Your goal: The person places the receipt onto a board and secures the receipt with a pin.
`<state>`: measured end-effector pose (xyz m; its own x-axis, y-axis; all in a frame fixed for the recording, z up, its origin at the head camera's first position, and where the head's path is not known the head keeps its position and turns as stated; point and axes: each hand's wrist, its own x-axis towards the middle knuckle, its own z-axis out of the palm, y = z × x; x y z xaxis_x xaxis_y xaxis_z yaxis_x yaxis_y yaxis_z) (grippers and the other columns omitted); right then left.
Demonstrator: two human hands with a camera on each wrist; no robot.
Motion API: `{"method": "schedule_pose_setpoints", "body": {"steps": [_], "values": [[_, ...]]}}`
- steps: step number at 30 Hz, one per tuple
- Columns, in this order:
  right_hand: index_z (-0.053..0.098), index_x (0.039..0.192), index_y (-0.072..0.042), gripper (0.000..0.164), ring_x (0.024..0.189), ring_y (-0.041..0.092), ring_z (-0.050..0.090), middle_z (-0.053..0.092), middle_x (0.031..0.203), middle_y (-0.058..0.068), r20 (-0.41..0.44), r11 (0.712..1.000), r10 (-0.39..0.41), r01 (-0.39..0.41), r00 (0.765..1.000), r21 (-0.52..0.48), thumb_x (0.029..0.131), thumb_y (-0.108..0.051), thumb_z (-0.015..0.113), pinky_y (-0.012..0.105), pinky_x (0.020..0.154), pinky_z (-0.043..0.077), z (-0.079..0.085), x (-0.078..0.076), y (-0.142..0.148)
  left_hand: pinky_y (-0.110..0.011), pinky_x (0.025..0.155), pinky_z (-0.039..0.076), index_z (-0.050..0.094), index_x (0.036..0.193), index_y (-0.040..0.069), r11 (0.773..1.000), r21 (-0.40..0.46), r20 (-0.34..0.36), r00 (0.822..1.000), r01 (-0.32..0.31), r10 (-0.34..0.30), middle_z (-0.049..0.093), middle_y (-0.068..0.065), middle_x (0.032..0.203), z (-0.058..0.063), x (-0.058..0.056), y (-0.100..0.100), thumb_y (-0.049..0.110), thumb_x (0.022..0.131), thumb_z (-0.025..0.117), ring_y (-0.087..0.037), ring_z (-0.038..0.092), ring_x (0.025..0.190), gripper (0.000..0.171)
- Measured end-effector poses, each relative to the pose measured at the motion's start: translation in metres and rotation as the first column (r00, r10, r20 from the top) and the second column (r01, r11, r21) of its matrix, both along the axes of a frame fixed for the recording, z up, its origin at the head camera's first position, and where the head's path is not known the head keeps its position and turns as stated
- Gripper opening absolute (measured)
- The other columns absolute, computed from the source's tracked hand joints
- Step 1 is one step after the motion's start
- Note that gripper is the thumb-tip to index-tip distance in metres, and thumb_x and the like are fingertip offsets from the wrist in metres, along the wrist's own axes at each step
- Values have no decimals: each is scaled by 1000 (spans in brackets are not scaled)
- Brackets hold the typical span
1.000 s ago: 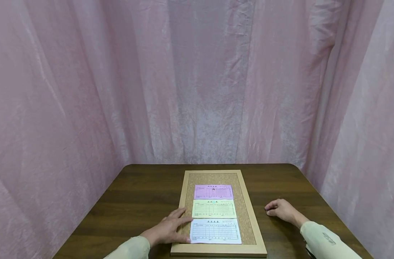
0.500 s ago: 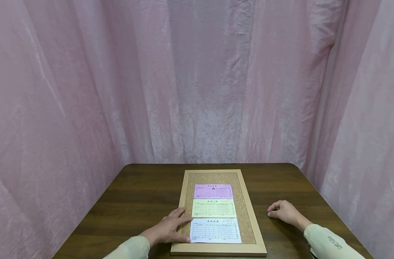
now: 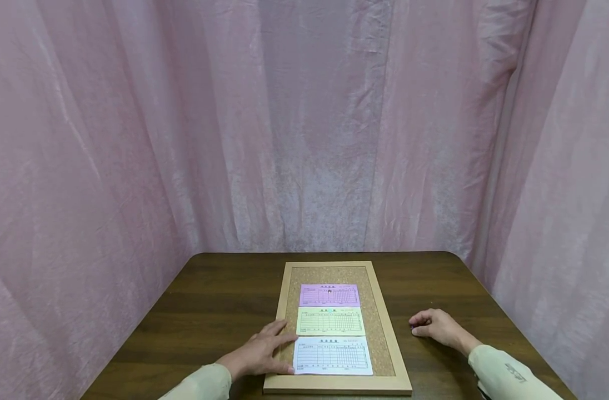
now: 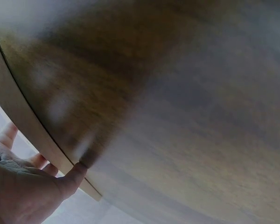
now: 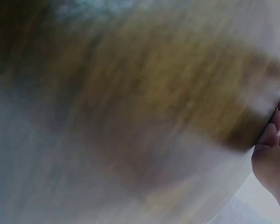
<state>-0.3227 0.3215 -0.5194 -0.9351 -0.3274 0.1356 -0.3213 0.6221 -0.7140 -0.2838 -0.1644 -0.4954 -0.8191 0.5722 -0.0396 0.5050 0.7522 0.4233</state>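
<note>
A cork board (image 3: 384,355) with a pale wooden frame lies on the table. Three printed form slips run down it: purple (image 3: 314,299), light green (image 3: 314,323) and white (image 3: 314,358). A small dark pin (image 3: 329,291) sits on the purple slip and a light blue pin (image 3: 329,310) on the green one. My left hand (image 3: 259,354) rests over the board's left frame, fingers spread, fingertips at the white slip's left edge. To the right of the board, my right hand (image 3: 438,328) pinches a small purple pushpin (image 3: 412,326), mostly hidden by the fingertips, low over the table.
The dark wooden table (image 3: 214,300) extends on both sides of the board. Pink curtains (image 3: 324,139) hang behind it and along both sides. Both wrist views are mostly blurred brown tabletop; the left one shows the board's frame edge (image 4: 32,116).
My right hand has shifted slightly right and then back left, and the purple pushpin at its fingertips shows a little more. My left hand and the slips have stayed in place.
</note>
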Motion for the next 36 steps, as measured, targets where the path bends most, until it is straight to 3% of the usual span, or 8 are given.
{"method": "schedule_pose_setpoints", "body": {"steps": [13, 20, 36], "values": [[76, 95, -6, 16, 89, 15, 59, 69, 95, 4, -28, 998, -58, 59, 998, 35, 83, -16, 79, 29, 74, 47, -1, 2, -3, -70, 101, 29, 56, 142, 26, 1000, -1, -1, 1000, 1, -1, 29, -16, 158, -1, -1, 0, 60, 78, 76, -40, 22, 145, 74], [76, 93, -9, 13, 92, 20, 60, 69, 95, 3, -17, 991, -126, 126, 992, 48, 83, -18, 79, 39, 79, 47, -1, 2, -7, -70, 101, 30, 56, 142, 25, 1000, 1, -5, 1000, 5, -5, 29, -17, 158, 0, 0, -1, 61, 79, 74, -40, 22, 145, 75], [70, 87, -12, 15, 83, 15, 56, 62, 87, -3, -63, 973, -212, 217, 975, 74, 82, -22, 81, 37, 75, 45, -4, 5, -15, -72, 100, 28, 55, 143, 25, 1000, 12, 1, 1000, 10, -10, 28, -16, 159, 0, 0, -1, 62, 79, 74, -40, 21, 146, 76]]}}
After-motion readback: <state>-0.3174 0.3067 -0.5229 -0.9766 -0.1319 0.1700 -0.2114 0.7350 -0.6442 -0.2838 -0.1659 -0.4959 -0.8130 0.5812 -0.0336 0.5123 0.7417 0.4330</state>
